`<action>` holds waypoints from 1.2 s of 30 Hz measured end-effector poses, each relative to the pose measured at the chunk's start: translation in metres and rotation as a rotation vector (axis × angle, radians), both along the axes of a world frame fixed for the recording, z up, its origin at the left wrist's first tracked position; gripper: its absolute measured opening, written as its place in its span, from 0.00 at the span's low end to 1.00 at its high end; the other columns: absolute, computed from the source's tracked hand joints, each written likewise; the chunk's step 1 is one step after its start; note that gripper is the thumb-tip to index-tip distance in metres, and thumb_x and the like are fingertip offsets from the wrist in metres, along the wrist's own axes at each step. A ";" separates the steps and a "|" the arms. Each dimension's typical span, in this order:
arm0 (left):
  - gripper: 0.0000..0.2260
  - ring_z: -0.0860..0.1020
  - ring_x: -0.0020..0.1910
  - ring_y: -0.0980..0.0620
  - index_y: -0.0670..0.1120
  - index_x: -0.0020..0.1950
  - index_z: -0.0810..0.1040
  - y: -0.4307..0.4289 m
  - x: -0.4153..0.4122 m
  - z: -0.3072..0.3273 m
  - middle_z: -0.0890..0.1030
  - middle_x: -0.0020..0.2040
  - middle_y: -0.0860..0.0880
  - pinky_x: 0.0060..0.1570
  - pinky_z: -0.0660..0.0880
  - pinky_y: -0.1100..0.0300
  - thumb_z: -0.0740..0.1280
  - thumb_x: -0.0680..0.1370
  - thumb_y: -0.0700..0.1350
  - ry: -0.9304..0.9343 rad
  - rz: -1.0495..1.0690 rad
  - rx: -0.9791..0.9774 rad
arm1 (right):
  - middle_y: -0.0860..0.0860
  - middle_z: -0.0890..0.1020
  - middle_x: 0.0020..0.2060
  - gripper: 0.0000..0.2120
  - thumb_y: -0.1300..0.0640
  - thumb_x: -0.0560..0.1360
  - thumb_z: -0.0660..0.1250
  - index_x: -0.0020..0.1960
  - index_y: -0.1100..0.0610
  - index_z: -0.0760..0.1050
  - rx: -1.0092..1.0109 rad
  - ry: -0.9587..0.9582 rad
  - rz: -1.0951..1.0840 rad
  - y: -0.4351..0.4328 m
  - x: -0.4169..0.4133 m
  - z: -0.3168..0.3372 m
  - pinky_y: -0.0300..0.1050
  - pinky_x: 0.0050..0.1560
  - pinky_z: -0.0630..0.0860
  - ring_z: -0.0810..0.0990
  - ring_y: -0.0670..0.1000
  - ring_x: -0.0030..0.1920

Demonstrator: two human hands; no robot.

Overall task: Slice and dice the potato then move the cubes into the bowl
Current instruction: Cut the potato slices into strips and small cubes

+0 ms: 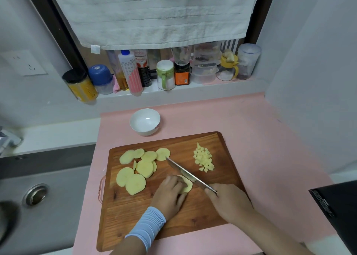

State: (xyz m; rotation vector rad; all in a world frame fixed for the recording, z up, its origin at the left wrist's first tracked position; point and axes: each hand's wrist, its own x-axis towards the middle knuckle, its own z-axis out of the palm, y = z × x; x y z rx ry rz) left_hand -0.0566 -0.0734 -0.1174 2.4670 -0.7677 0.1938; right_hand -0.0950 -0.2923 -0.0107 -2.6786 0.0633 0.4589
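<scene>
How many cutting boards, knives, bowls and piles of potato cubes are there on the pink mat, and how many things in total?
cutting board: 1
knife: 1
bowl: 1
pile of potato cubes: 1
Total: 4

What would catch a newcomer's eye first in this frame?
The right hand grips a knife, its blade across a potato slice that the left hand holds down. On the cutting board, round slices spread at left, a small pile of cubes sits at right, and an empty white bowl stands behind it.
</scene>
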 end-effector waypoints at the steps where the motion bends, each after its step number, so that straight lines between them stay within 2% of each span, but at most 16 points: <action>1: 0.07 0.75 0.52 0.48 0.46 0.52 0.79 0.000 -0.002 -0.003 0.77 0.52 0.50 0.52 0.76 0.52 0.68 0.77 0.48 -0.020 0.010 0.000 | 0.45 0.83 0.40 0.14 0.42 0.83 0.56 0.52 0.43 0.79 -0.011 -0.027 0.021 0.001 -0.003 -0.001 0.45 0.42 0.77 0.81 0.47 0.43; 3: 0.07 0.76 0.50 0.47 0.46 0.50 0.79 -0.002 -0.005 -0.008 0.77 0.51 0.49 0.51 0.76 0.52 0.67 0.78 0.48 -0.051 0.024 0.004 | 0.45 0.84 0.42 0.14 0.42 0.82 0.56 0.57 0.43 0.79 -0.030 -0.081 0.073 0.003 -0.008 -0.002 0.45 0.41 0.76 0.82 0.48 0.43; 6: 0.07 0.76 0.49 0.47 0.45 0.51 0.80 -0.004 -0.005 -0.011 0.78 0.51 0.49 0.51 0.76 0.52 0.66 0.79 0.47 -0.074 0.050 0.020 | 0.47 0.84 0.44 0.14 0.42 0.83 0.54 0.60 0.42 0.77 -0.071 -0.127 0.119 0.006 -0.014 -0.003 0.44 0.38 0.68 0.82 0.50 0.44; 11: 0.05 0.75 0.48 0.48 0.45 0.49 0.80 -0.005 -0.004 -0.010 0.78 0.49 0.50 0.51 0.76 0.55 0.67 0.77 0.46 -0.068 0.054 -0.008 | 0.47 0.84 0.44 0.15 0.42 0.83 0.54 0.62 0.42 0.76 -0.101 -0.118 0.120 0.004 -0.014 -0.001 0.44 0.39 0.69 0.82 0.51 0.45; 15: 0.06 0.76 0.49 0.48 0.45 0.50 0.81 -0.005 -0.004 -0.013 0.78 0.50 0.51 0.53 0.76 0.55 0.67 0.77 0.46 -0.063 0.069 -0.020 | 0.46 0.83 0.41 0.14 0.42 0.84 0.55 0.60 0.44 0.77 -0.111 -0.130 0.141 0.002 -0.012 0.003 0.42 0.35 0.66 0.79 0.50 0.39; 17: 0.06 0.76 0.49 0.49 0.45 0.50 0.81 -0.005 -0.004 -0.013 0.78 0.50 0.51 0.52 0.76 0.55 0.68 0.77 0.46 -0.060 0.074 -0.025 | 0.44 0.79 0.38 0.15 0.42 0.84 0.55 0.58 0.45 0.78 -0.108 -0.124 0.145 0.000 -0.011 0.001 0.39 0.32 0.63 0.74 0.47 0.36; 19: 0.06 0.75 0.49 0.49 0.45 0.49 0.81 -0.005 -0.004 -0.012 0.78 0.50 0.52 0.52 0.76 0.56 0.68 0.76 0.46 -0.061 0.071 -0.028 | 0.42 0.77 0.37 0.15 0.42 0.84 0.55 0.57 0.45 0.79 -0.103 -0.110 0.145 -0.002 -0.010 -0.003 0.36 0.31 0.63 0.73 0.46 0.35; 21: 0.05 0.75 0.48 0.50 0.46 0.49 0.81 -0.005 -0.004 -0.011 0.78 0.49 0.52 0.52 0.75 0.57 0.69 0.76 0.46 -0.064 0.066 -0.037 | 0.43 0.78 0.36 0.16 0.42 0.84 0.55 0.55 0.46 0.79 -0.082 -0.083 0.134 -0.003 -0.008 -0.006 0.36 0.32 0.67 0.76 0.47 0.36; 24: 0.05 0.76 0.50 0.50 0.46 0.48 0.81 -0.005 -0.003 -0.012 0.79 0.50 0.52 0.53 0.76 0.57 0.69 0.76 0.46 -0.061 0.061 -0.054 | 0.43 0.82 0.39 0.16 0.43 0.83 0.56 0.52 0.47 0.81 -0.055 -0.033 0.104 -0.006 -0.005 -0.011 0.41 0.40 0.77 0.80 0.47 0.39; 26: 0.05 0.76 0.51 0.50 0.46 0.49 0.81 -0.004 -0.003 -0.014 0.79 0.51 0.52 0.54 0.76 0.56 0.69 0.76 0.46 -0.054 0.064 -0.059 | 0.43 0.81 0.37 0.16 0.43 0.83 0.56 0.49 0.48 0.81 -0.051 -0.012 0.097 -0.008 -0.002 -0.014 0.41 0.40 0.77 0.80 0.46 0.38; 30: 0.05 0.76 0.51 0.50 0.46 0.49 0.81 -0.005 -0.003 -0.015 0.79 0.50 0.52 0.54 0.76 0.55 0.69 0.76 0.47 -0.043 0.069 -0.055 | 0.43 0.77 0.34 0.16 0.44 0.83 0.57 0.44 0.48 0.78 -0.028 0.011 0.090 0.002 0.009 -0.020 0.38 0.34 0.69 0.77 0.46 0.35; 36: 0.04 0.76 0.50 0.50 0.47 0.49 0.81 -0.005 -0.005 -0.016 0.79 0.49 0.52 0.52 0.76 0.56 0.69 0.77 0.46 -0.074 0.074 -0.053 | 0.43 0.77 0.35 0.15 0.44 0.83 0.57 0.45 0.48 0.78 -0.013 0.025 0.088 0.007 0.014 -0.025 0.41 0.37 0.72 0.78 0.46 0.36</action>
